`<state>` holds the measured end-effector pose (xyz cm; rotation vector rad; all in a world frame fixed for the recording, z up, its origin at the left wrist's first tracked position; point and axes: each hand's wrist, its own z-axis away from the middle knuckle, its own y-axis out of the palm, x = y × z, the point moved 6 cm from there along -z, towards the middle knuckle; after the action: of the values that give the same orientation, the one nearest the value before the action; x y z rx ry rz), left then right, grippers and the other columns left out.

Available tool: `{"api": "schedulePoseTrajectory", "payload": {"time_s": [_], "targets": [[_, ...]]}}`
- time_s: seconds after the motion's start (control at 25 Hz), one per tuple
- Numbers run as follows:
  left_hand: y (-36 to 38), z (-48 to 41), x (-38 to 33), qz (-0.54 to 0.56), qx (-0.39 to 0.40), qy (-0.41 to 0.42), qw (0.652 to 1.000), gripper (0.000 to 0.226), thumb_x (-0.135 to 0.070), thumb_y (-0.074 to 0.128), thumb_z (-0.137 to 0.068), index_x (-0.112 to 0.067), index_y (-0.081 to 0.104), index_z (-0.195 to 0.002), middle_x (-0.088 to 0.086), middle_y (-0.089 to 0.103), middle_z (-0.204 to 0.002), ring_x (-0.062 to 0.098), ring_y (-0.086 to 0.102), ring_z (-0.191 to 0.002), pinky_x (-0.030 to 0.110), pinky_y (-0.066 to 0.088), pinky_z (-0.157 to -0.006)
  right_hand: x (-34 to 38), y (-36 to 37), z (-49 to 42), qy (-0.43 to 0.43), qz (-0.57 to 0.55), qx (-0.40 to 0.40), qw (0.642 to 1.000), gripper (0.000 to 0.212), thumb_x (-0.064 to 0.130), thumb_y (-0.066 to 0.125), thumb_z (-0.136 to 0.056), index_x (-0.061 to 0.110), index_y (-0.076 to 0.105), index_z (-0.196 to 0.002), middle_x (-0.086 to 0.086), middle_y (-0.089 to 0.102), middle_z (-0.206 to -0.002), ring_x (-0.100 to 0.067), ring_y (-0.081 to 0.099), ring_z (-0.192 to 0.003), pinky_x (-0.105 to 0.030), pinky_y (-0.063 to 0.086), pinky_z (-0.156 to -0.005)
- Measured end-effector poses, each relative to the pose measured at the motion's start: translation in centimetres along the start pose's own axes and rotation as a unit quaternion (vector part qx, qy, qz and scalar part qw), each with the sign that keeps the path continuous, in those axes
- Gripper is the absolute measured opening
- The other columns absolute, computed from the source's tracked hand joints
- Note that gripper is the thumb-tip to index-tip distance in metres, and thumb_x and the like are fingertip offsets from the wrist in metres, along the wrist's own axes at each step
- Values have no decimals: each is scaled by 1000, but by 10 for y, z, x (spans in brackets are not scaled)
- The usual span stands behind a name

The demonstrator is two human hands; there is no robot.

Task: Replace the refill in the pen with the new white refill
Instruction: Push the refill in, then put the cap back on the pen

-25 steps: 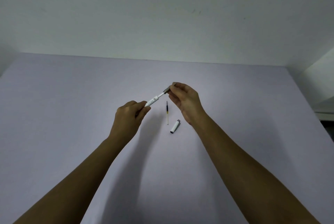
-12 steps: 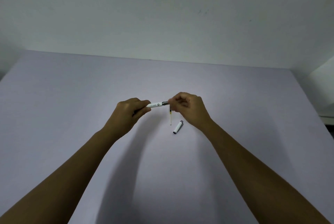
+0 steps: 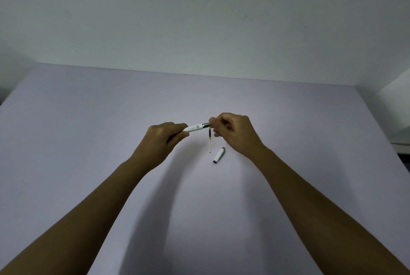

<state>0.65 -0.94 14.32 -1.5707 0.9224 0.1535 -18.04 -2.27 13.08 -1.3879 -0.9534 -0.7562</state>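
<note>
We hold the pen between our two hands above the desk, its long axis running almost level from 9 o'clock to 3 o'clock, tilted slightly up toward 3. Our left hand is curled shut around the white barrel end, and our right hand has its fingers pinched closed on the dark metal end. That joint, at the 3 o'clock end of the barrel, is where the next move turns: we judge the right hand must twist or pull along the pen's axis, away toward 3 o'clock, while the left keeps the barrel steady.

A refill lies on the desk just below the joint, its long axis running 12 to 6, dark at the far end and pale near us. Whether it is the new one or the old we cannot tell. The right hand is nearer to it. The white cap lies just beside it, toward 4 o'clock, touching neither hand.
</note>
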Motion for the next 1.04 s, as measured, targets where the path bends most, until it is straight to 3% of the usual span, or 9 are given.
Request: {"api": "schedulePoseTrajectory", "payload": {"time_s": [0.16,0.24,0.32,0.48,0.64,0.8,0.88,0.96,1.04], "targets": [[-3,2,-6,-9,-4,4,1000,11,-18,56,-91,-12,65,-92,-4,39,-56,10,36,-50,14,26,-50,7,1,6,-59,42,34,997,4,19,59,-90,16,60,-92,0,66,-80,-10,63,-70,-21,52,-68],[-4,3,-10,-13,1,14,1000,12,-17,56,-91,-10,65,-92,-3,40,-56,13,35,-51,14,25,-51,7,1,7,-59,73,34,995,20,26,50,-95,15,61,-83,-9,67,-76,-15,64,-65,-28,51,-64],[-5,3,-13,-14,6,19,1000,12,-18,56,-91,-9,65,-91,-2,41,-57,17,37,-53,16,26,-51,8,0,7,-51,75,30,995,21,30,46,-96,20,60,-84,-5,67,-77,-15,64,-64,-26,49,-63],[-10,3,-16,-13,1,22,1000,11,-17,57,-91,-9,65,-91,-3,41,-57,17,37,-53,15,27,-51,16,-1,12,-96,46,31,994,6,19,52,-92,24,56,-95,13,58,-83,-2,59,-75,-11,48,-69],[-7,6,-19,-9,10,26,1000,12,-17,56,-91,-10,65,-91,-2,42,-57,17,36,-53,14,31,-54,13,0,10,-68,102,29,992,24,30,47,-95,15,59,-82,0,63,-74,-7,61,-62,-27,49,-65],[-10,7,-17,-13,-2,13,1000,12,-18,56,-91,-10,65,-91,-1,43,-57,18,37,-53,15,27,-50,18,-2,15,-99,95,49,989,17,29,53,-92,16,56,-104,4,57,-87,-8,58,-82,-16,48,-78],[-8,7,-17,-13,7,16,1000,13,-18,56,-91,-9,65,-92,1,44,-57,19,39,-54,15,27,-51,21,0,17,-126,151,58,979,12,25,50,-94,14,56,-93,5,52,-82,-9,52,-75,-21,44,-71],[-7,7,-19,-6,12,19,1000,13,-17,56,-91,-8,65,-91,2,45,-57,20,39,-54,15,29,-53,20,0,15,-109,172,42,978,25,26,46,-96,11,58,-79,5,46,-70,-8,45,-64,-24,36,-63],[-7,7,-21,-7,7,24,1000,12,-17,57,-91,-8,65,-90,1,43,-57,19,37,-53,14,31,-54,22,-3,15,-98,147,35,984,24,25,47,-96,11,61,-83,6,49,-71,-6,49,-66,-25,39,-65]]}}
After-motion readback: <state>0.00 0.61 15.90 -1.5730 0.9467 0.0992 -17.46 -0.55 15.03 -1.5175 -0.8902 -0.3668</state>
